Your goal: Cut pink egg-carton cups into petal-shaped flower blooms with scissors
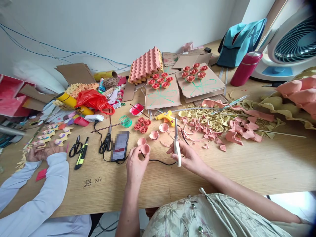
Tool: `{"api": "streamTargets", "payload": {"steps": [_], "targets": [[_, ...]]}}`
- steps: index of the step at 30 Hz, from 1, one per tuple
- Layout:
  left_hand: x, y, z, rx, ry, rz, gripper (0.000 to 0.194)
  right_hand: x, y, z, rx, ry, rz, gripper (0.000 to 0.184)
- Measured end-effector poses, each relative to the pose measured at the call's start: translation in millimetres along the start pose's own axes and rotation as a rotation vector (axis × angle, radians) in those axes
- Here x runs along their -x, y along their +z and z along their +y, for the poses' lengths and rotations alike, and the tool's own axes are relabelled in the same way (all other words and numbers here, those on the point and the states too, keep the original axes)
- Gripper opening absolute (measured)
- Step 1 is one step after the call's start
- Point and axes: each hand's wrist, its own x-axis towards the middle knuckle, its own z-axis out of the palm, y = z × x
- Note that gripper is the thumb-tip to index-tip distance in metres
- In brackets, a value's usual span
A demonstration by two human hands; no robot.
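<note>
a single head-worn camera looks forward and steeply down from above the seated person's lap, close over the near edge of the wooden table (247, 164). the wide lens bends the scene, taking in the tabletop across to the white wall (123, 26) behind it, a co-worker's sleeve (49, 184) at far left and a fan (288, 46) at far right.

On the table (247, 171), the left hand (135, 163) pinches a paper cup piece (145, 148), with a phone (120, 145) just to its left. The right hand (187, 157) grips scissors (176, 141) pointing away. Beyond that hand lies a glue gun (166, 116); scrap cuttings (222, 126) spread to its right. A co-worker's sleeve (41, 194) rests far left.
</note>
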Motion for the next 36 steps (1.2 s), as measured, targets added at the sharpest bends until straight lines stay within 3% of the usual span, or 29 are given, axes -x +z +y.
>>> {"api": "streamTargets", "payload": {"steps": [14,20,25,36], "targets": [[-1.3,-4.4,1.8,0.037,0.011,0.023,0.033,-3.9,4.9,-0.4,0.008,-0.014,0.034,0.027],[5.7,-12.2,27.0,0.159,0.041,-0.044,0.031,-22.1,24.8,8.3,-0.076,0.032,0.112,0.041],[14.0,-17.2,44.7,0.277,0.048,-0.082,0.030,-31.0,40.0,5.9,-0.068,0.109,0.078,0.042],[20.5,-16.3,27.6,0.322,-0.036,-0.072,0.031,-38.0,56.4,16.5,-0.265,0.142,0.004,0.050]]}}
